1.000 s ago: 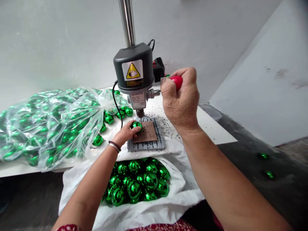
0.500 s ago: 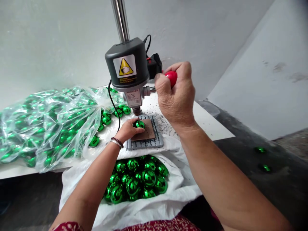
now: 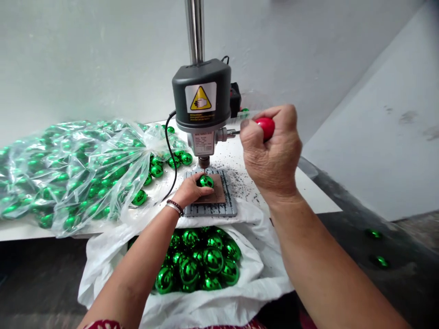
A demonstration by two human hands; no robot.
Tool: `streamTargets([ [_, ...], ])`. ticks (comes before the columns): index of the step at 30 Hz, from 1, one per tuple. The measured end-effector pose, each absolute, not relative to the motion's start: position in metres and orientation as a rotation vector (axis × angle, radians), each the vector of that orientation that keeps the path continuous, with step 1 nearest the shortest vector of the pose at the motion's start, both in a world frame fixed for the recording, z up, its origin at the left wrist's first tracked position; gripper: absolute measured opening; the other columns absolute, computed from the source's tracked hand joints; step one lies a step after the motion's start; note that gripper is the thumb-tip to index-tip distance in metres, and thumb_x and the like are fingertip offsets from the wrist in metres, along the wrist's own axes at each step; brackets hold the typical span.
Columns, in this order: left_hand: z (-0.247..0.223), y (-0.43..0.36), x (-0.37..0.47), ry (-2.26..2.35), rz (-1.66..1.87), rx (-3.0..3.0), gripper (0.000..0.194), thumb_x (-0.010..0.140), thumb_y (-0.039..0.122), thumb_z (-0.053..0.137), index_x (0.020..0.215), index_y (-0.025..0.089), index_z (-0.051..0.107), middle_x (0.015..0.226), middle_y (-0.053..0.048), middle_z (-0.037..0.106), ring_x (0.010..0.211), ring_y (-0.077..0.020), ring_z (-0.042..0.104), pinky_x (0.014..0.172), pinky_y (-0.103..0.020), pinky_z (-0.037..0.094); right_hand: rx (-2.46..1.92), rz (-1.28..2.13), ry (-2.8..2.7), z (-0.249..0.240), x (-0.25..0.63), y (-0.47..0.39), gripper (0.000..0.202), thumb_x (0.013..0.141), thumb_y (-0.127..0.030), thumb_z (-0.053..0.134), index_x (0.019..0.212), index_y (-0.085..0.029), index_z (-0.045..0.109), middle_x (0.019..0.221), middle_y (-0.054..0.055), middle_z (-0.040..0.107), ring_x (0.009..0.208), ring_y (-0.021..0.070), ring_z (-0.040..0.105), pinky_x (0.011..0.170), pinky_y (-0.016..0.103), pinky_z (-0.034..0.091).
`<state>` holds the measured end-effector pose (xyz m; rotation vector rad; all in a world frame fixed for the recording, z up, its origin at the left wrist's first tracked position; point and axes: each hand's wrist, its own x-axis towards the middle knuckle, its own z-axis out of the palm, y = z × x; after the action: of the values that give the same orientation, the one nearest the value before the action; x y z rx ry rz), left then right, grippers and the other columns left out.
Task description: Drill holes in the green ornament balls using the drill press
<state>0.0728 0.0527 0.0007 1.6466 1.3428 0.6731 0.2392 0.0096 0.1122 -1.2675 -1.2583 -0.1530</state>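
Observation:
Under the chuck of a grey bench drill (image 3: 202, 100), my left hand (image 3: 192, 189) pinches a shiny green ball (image 3: 206, 181) between thumb and fingers. The ball rests on a brown board (image 3: 219, 192) over the drill's grey ribbed base (image 3: 212, 210). The thin drill bit (image 3: 205, 172) comes down to the top of the ball; whether it has gone in I cannot tell. My right hand (image 3: 274, 155) is wrapped around the red knob (image 3: 266, 129) of the drill's feed lever, to the right of the drill head.
A clear plastic bag (image 3: 78, 173) full of green balls covers the left of the white table (image 3: 308, 192), with several loose balls (image 3: 157, 171) beside it. A white sack (image 3: 264, 274) holding more balls lies open in front. Dark shavings surround the base. Two balls (image 3: 381, 262) lie on the floor.
The camera view has shifted, so the drill sits further right. My left hand still holds the ball under the bit, and my right hand still grips the red knob.

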Motion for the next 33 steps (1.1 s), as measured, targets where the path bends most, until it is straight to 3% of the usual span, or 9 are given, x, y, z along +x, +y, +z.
streamTargets([
  [6, 0.001, 0.050, 0.075, 1.357, 0.660, 1.632, 0.047, 0.063, 0.027, 0.081, 0.109, 0.018, 0.071, 0.083, 0.003, 0.068, 0.077, -0.0148, 0.059, 0.074, -0.026, 0.049, -1.310, -0.202, -1.232, 0.113, 0.238, 0.006, 0.019, 0.086, -0.039, 0.052, 0.081, -0.022, 0.046, 0.075, -0.001, 0.054, 0.064, 0.0081, 0.045, 0.063, 0.025, 0.046],
  [16, -0.002, 0.051, 0.075, 1.412, 0.645, 1.660, 0.062, 0.064, 0.027, 0.082, 0.124, 0.017, 0.067, 0.100, -0.003, 0.074, 0.093, -0.0204, 0.065, 0.090, -0.033, 0.050, -1.295, -0.241, -1.202, 0.107, 0.235, 0.004, 0.015, 0.084, -0.035, 0.051, 0.081, -0.021, 0.046, 0.073, -0.001, 0.051, 0.063, 0.0075, 0.044, 0.060, 0.024, 0.043],
  [26, -0.002, 0.053, 0.075, 1.429, 0.617, 1.711, 0.060, 0.063, 0.028, 0.082, 0.121, 0.018, 0.068, 0.099, -0.003, 0.073, 0.092, -0.0219, 0.065, 0.087, -0.032, 0.051, -1.259, -0.203, -1.164, 0.101, 0.230, 0.003, 0.014, 0.087, -0.034, 0.051, 0.085, -0.022, 0.045, 0.078, -0.002, 0.051, 0.067, 0.0081, 0.050, 0.067, 0.026, 0.047],
  [33, -0.003, 0.053, 0.074, 1.407, 0.587, 1.746, 0.057, 0.067, 0.029, 0.079, 0.121, 0.016, 0.066, 0.099, -0.004, 0.072, 0.092, -0.0221, 0.064, 0.086, -0.032, 0.050, -1.180, -0.303, -1.112, 0.092, 0.226, 0.004, 0.011, 0.082, -0.032, 0.051, 0.082, -0.022, 0.045, 0.072, -0.002, 0.049, 0.063, 0.0085, 0.047, 0.061, 0.025, 0.042],
])
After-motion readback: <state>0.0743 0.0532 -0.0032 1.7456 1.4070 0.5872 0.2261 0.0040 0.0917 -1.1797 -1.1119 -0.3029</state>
